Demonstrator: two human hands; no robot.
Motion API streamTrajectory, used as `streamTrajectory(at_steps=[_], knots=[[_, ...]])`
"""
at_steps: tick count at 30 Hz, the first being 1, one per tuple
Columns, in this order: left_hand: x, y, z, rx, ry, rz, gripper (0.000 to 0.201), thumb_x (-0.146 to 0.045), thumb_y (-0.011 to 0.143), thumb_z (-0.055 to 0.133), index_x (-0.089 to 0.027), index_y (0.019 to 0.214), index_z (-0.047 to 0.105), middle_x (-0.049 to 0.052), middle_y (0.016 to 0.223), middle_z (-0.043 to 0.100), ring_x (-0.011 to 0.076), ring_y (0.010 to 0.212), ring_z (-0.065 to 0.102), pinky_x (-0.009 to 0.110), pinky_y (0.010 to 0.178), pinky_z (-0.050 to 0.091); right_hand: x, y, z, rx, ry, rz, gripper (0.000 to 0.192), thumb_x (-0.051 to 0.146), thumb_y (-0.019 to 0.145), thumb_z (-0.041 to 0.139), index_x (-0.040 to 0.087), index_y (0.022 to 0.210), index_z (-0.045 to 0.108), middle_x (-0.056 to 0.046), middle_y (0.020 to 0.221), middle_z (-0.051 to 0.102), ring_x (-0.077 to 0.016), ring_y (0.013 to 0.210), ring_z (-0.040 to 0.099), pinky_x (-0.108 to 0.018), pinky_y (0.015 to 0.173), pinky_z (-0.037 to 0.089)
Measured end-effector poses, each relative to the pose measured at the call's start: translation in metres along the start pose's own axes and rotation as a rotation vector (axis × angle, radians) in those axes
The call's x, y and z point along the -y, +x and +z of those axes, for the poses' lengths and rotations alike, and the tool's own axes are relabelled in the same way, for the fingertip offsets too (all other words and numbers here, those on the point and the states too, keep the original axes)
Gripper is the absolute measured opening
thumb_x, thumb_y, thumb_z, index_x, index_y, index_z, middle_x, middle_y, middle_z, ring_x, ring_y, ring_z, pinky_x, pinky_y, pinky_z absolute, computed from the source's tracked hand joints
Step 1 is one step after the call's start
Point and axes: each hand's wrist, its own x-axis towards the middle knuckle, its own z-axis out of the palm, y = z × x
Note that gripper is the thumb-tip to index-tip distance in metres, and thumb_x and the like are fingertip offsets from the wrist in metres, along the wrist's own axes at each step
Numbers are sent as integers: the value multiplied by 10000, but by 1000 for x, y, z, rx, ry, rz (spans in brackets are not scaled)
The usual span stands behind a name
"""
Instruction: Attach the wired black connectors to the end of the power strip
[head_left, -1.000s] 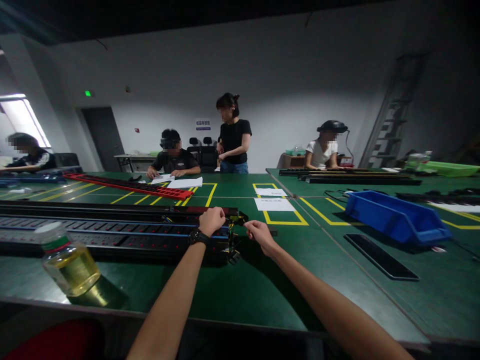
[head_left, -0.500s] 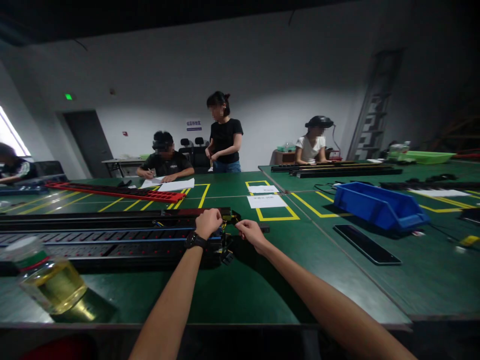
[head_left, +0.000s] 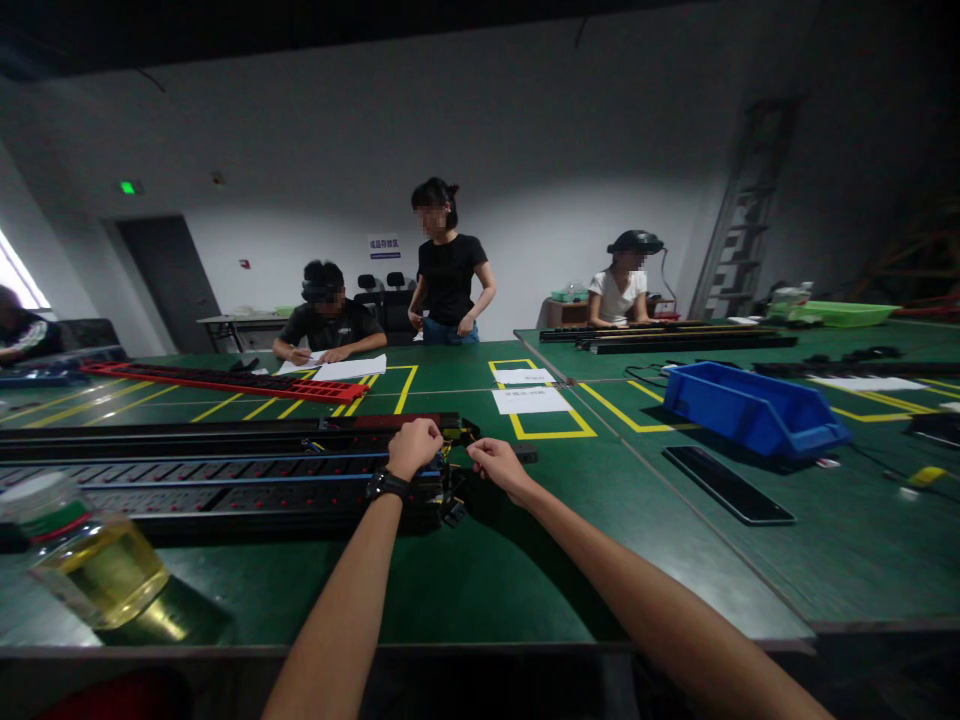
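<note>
A long black slotted rail unit [head_left: 247, 490] with a blue stripe lies across the green table, its right end nearest me. Yellow and dark wires [head_left: 448, 462] come out of that end, beside a black connector [head_left: 452, 511] that hangs loose. My left hand [head_left: 415, 447], with a black watch on the wrist, is closed at the top of this end; what its fingers hold is hidden. Just right of the wires, my right hand [head_left: 499, 466] is pinched closed, with fingertips close to a dark cable piece. What lies between those fingertips is too small to make out.
A bottle of yellow liquid [head_left: 94, 560] stands at the front left. To the right are a blue bin [head_left: 754, 410] and a phone [head_left: 727, 484]. Paper sheets [head_left: 531, 401] and a red rail [head_left: 225, 380] lie farther back. Several people are around the tables.
Both hands stay closed at the rail's wired end, nearly unmoved. The view has shifted slightly. The standing person across the table has lowered their hands and moved them apart.
</note>
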Motion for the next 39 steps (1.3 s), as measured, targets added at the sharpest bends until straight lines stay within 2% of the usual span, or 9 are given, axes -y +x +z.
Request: streamTrajectory(at_steps=[5,12,16,21,28,33,36,39], knots=[[3,3,2,22,-38,-10,219,-369,867,643,-303,1018,787,72,1127,794,263,1052,733,330,860,550,-5,1,-1,12,-57,-30,147,241,841,629,159,940,701,33,596,610,-116,519,531,-211,492,373],[9,8,1,48,-80,3,214,-381,856,669,-299,1014,787,38,1098,809,220,1021,743,272,818,543,-11,9,-3,120,-292,-99,479,171,839,603,131,1312,674,11,708,669,-135,614,571,-229,582,402],[6,6,4,31,-56,44,218,-387,871,641,-305,1014,785,35,1097,810,236,1034,740,301,854,547,-9,12,0,130,-505,-131,623,123,790,609,180,1410,642,3,779,688,-151,677,577,-236,613,376],[-1,2,8,-2,-4,134,225,-385,891,610,-285,992,785,57,1064,808,248,1029,738,312,898,538,-6,11,0,100,-583,-119,622,129,779,627,238,1390,658,11,794,690,-158,687,572,-242,632,361],[-2,1,8,0,33,219,231,-429,895,631,-294,1020,772,41,1062,804,242,1032,733,305,885,543,-9,11,0,72,-529,-154,523,126,789,613,211,1304,659,15,809,675,-163,711,590,-245,642,384],[-2,1,8,1,45,242,267,-488,910,630,-324,1071,767,22,1076,803,240,1035,731,303,893,539,1,5,-7,-72,-556,-216,373,175,840,615,240,1201,684,8,771,682,-186,736,613,-255,654,379],[-2,2,8,1,45,246,296,-541,889,651,-320,1042,774,24,1054,804,249,1024,731,311,891,540,14,1,-19,-185,-666,-207,291,219,876,617,268,1149,704,-7,763,692,-192,703,599,-265,619,339],[-2,2,8,-7,42,237,247,-491,895,643,-310,993,781,27,1045,801,250,1012,732,318,885,541,24,0,-36,-279,-819,-174,271,251,912,603,263,1162,706,-41,813,724,-204,725,621,-276,609,320]])
